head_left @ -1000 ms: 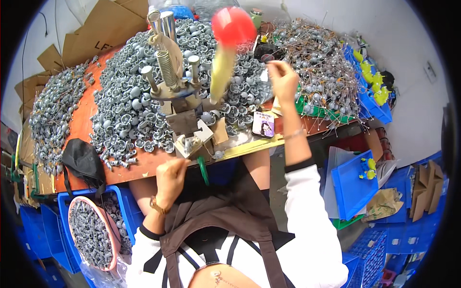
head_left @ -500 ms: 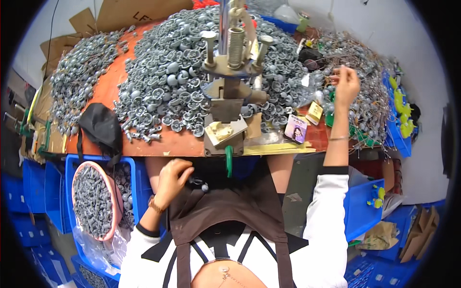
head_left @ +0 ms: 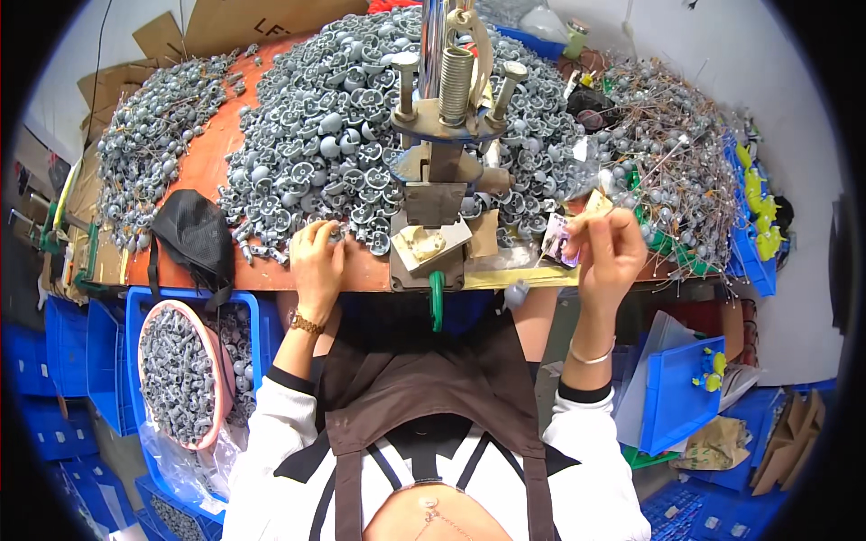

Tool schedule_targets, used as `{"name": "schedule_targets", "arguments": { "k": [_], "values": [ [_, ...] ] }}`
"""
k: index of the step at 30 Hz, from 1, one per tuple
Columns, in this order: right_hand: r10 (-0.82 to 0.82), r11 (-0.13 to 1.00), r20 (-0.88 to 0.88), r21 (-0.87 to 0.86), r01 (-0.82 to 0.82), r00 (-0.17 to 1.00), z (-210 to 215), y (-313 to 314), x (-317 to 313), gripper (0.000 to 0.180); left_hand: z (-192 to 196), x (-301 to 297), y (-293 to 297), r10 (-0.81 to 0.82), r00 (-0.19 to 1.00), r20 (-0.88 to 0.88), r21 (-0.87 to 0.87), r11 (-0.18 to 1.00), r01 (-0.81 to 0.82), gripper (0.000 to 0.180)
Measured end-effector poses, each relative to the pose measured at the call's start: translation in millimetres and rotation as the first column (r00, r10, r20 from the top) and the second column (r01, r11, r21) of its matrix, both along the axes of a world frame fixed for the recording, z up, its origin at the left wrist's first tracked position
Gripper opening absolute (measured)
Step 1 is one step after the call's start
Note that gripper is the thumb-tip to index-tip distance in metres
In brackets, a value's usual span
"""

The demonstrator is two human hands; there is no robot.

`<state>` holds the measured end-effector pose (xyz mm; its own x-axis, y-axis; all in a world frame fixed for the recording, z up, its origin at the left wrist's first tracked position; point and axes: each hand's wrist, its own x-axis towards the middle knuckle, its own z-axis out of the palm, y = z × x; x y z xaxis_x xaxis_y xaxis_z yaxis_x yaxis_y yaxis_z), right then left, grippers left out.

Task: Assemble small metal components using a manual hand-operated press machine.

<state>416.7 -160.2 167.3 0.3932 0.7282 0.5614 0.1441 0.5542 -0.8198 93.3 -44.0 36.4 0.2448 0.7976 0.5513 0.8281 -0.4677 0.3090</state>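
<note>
At the table's front edge, left of the press, my left hand (head_left: 316, 263) is closed with fingertips at a small grey plastic part (head_left: 338, 234). Beside it spreads a big heap of grey cup-shaped parts (head_left: 307, 171). My right hand (head_left: 609, 257) is closed in a pinch over the front edge, right of the press. A grey ball-shaped piece (head_left: 516, 294) hangs to its left, seemingly on a thin wire from its fingers. Between my hands stands the metal press (head_left: 442, 171), with a pale mould block (head_left: 424, 245) under its head and a green handle (head_left: 437, 302) in front.
Wired grey balls (head_left: 677, 171) are heaped at the right, more parts (head_left: 153, 135) at the far left. A black cap (head_left: 191, 239) lies on the left table edge. Below it, a blue crate (head_left: 262, 334) holds a pink basket (head_left: 221, 379) of grey parts. A small picture box (head_left: 555, 239) lies near my right hand.
My left hand has risen from my lap to the parts on the table. My right hand has come from the wired heap down toward the press, and the grey ball-shaped piece now hangs near it.
</note>
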Motion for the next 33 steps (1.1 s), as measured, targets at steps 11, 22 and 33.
{"name": "schedule_targets", "arguments": {
  "k": [11,22,33],
  "values": [
    [0.097,0.988,-0.057,-0.115,-0.103,0.994,-26.6,-13.7,-43.8,0.008,9.2,77.9,-12.2,-0.495,0.793,0.354,-0.039,0.840,0.542,0.019],
    [0.369,0.915,0.161,-0.239,-0.326,0.916,-29.0,-24.6,-47.6,0.011,3.3,27.1,1.4,-0.031,0.981,0.192,0.009,1.000,0.030,0.026],
    [0.393,0.799,0.068,-0.519,-0.304,0.917,-65.5,-12.8,-81.1,0.007,-17.4,14.1,8.7,-0.021,0.983,0.184,-0.047,0.998,0.030,0.026]
  ]
}}
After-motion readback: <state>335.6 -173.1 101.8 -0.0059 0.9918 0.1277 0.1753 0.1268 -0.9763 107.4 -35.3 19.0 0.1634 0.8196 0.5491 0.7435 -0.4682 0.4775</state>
